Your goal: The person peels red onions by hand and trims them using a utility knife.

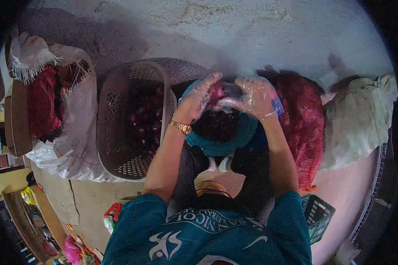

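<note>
Holds the onion [218, 92] right over the tub [225, 148], gripped in the left hand [195, 102], with fingers curled most of the way round! Has the right hand [255, 98] half curled, close up against it; cannot tell from here if gripping too. Wears clear gloves [263, 90] on both, and a gold watch [181, 127] on the left. Looks down on dark scraps [216, 128] in the tub, with a crate [119, 110] to the left and a red sack [301, 123] to the right.
</note>
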Motion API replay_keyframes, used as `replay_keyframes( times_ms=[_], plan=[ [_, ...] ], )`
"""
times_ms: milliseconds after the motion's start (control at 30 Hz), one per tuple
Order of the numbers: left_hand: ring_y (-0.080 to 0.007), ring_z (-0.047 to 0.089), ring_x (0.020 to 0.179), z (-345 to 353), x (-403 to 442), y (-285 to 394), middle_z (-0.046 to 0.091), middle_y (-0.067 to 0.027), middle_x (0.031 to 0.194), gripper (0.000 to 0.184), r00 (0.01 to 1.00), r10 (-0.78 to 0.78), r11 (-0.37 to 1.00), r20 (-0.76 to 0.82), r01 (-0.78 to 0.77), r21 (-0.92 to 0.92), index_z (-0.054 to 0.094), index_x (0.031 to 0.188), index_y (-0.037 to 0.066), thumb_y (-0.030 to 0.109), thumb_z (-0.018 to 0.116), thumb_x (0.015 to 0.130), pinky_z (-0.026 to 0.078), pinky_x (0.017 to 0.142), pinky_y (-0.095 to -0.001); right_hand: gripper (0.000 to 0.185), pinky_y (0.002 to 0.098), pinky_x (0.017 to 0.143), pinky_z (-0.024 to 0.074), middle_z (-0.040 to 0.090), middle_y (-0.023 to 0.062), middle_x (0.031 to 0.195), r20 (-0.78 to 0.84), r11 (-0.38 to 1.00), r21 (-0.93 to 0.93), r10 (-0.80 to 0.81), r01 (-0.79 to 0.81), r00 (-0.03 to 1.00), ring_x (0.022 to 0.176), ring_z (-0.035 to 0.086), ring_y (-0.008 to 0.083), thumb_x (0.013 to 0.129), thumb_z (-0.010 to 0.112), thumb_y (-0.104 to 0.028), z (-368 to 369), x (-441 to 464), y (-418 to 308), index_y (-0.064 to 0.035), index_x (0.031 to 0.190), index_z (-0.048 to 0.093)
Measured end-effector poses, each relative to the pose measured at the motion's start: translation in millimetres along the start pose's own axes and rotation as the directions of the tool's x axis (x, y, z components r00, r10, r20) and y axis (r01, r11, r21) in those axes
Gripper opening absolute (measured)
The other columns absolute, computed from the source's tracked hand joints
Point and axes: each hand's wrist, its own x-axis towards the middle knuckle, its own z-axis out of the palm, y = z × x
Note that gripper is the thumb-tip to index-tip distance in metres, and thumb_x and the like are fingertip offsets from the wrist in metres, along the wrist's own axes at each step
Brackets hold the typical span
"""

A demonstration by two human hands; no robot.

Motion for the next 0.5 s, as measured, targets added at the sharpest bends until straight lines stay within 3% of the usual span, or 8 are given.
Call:
replay_keyframes(
  times_ms=[100,200,267,400,500],
  plan=[
    [-0.0153,0.061,0.071,-4,6,-3,0.062,-0.0034,0.082,0.037,1.000,-0.015,0.999,0.027,0.016,-0.030,0.064,0.094,0.005,0.040,0.068,0.084,0.054,0.061,-0.0300,0.061,0.0422,0.062,0.0474,0.064,0.0142,0.070,0.094,0.999,-0.010,0.038,-0.037,0.995,0.066,0.063,0.0337,0.060,0.075,-0.062,-2,2,-1,-0.0050,0.080,0.067],
    [-0.0154,0.062,0.070,1,0,0,0.061,-0.0028,0.079,0.038,0.999,-0.021,0.999,0.036,0.022,-0.031,0.064,0.093,0.005,0.041,0.069,0.084,0.053,0.061,-0.0291,0.060,0.0415,0.060,0.0465,0.062,0.0138,0.066,0.048,1.000,-0.008,0.026,-0.025,0.999,0.063,0.062,0.0332,0.060,0.075,-0.062,-3,1,-3,-0.0051,0.079,0.066],
    [-0.0150,0.062,0.071,2,0,-1,0.061,-0.0031,0.079,0.039,0.999,0.019,1.000,-0.044,-0.018,0.009,0.064,0.094,0.005,0.042,0.069,0.084,0.052,0.060,-0.0283,0.059,0.0413,0.059,0.0462,0.062,0.0138,0.066,0.072,0.999,-0.001,0.038,-0.038,0.997,0.062,0.062,0.0332,0.061,0.075,-0.061,-8,3,-6,-0.0051,0.078,0.066],
    [-0.0145,0.062,0.071,6,0,0,0.061,-0.0033,0.078,0.039,0.998,0.047,0.997,-0.051,-0.049,-0.053,0.064,0.091,0.005,0.043,0.069,0.084,0.051,0.059,-0.0280,0.058,0.0407,0.057,0.0454,0.061,0.0133,0.065,0.076,0.998,0.058,0.022,-0.026,0.997,0.062,0.061,0.0332,0.063,0.075,-0.059,-11,5,-9,-0.0046,0.077,0.065],
    [-0.0147,0.062,0.071,5,-3,2,0.062,-0.0042,0.079,0.038,0.996,0.035,0.999,-0.083,-0.034,0.013,0.065,0.089,0.005,0.042,0.070,0.083,0.052,0.059,-0.0289,0.056,0.0413,0.059,0.0458,0.062,0.0134,0.067,0.116,0.999,0.047,0.020,-0.025,0.993,0.063,0.062,0.0331,0.064,0.075,-0.058,-3,3,-2,-0.0042,0.078,0.066]
  ],
)
